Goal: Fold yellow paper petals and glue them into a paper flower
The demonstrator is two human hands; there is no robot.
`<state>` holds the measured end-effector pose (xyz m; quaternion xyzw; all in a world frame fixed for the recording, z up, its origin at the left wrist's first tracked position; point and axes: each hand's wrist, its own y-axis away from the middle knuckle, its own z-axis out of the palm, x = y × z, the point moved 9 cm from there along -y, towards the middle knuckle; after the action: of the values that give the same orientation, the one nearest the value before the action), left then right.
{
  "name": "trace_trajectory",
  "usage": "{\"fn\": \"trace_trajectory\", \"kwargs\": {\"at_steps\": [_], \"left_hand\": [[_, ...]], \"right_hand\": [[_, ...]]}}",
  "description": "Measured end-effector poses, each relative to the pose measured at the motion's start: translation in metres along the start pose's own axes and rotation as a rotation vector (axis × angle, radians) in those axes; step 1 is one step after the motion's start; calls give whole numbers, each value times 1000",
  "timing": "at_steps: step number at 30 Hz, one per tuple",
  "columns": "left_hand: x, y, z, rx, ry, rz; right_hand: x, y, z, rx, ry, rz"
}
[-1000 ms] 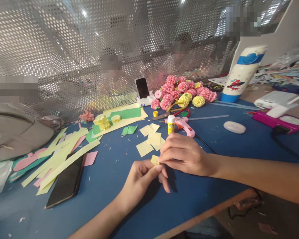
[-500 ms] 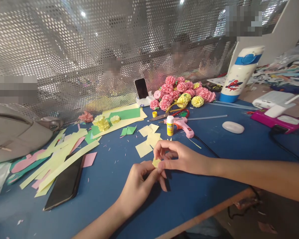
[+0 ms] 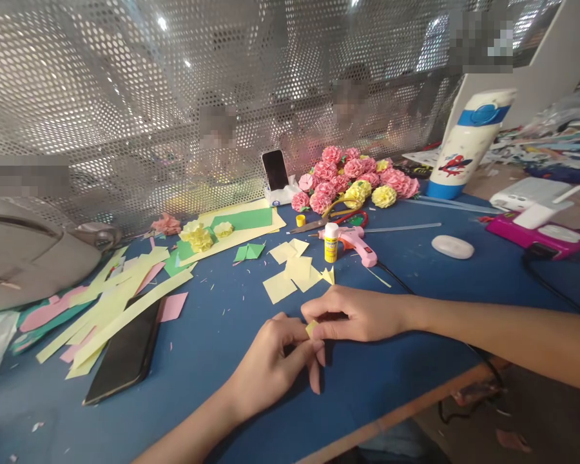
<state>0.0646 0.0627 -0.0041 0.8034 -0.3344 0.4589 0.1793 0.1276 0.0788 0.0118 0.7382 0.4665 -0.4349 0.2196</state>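
On a blue bench (image 3: 198, 354), pale yellow paper strips (image 3: 130, 320) lie partly across a black phone (image 3: 125, 364) at left. Toward the middle, the left hand (image 3: 268, 354) and then the right hand (image 3: 367, 316) meet, the fingers of both pinched on one small yellow paper piece (image 3: 311, 328), near loose yellow squares (image 3: 279, 287). Behind the right hand, a glue stick (image 3: 331, 245) stands upright beside a pink glue gun (image 3: 362, 246).

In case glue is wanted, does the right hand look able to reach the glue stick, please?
Probably yes: only small folded paper lies between the glue stick and right hand, though that hand pinches a yellow piece.
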Motion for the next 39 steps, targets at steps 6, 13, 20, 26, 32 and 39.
{"fn": "trace_trajectory", "kwargs": {"at_steps": [6,13,20,26,32,39], "left_hand": [[2,0,2,-35,23,11],[-9,-2,-5,68,267,-53],[-2,2,-12,110,297,-31],[-4,4,-11,97,290,-38],[-6,4,-13,113,292,-45],[-7,3,-20,188,203,-18]], "right_hand": [[-3,1,6,14,93,-70],[5,1,-11,231,-43,-23],[4,3,-13,238,-86,-39],[3,4,-15,243,-47,-16],[2,3,-11,226,-12,10],[-13,34,-73,887,208,-146]]}}
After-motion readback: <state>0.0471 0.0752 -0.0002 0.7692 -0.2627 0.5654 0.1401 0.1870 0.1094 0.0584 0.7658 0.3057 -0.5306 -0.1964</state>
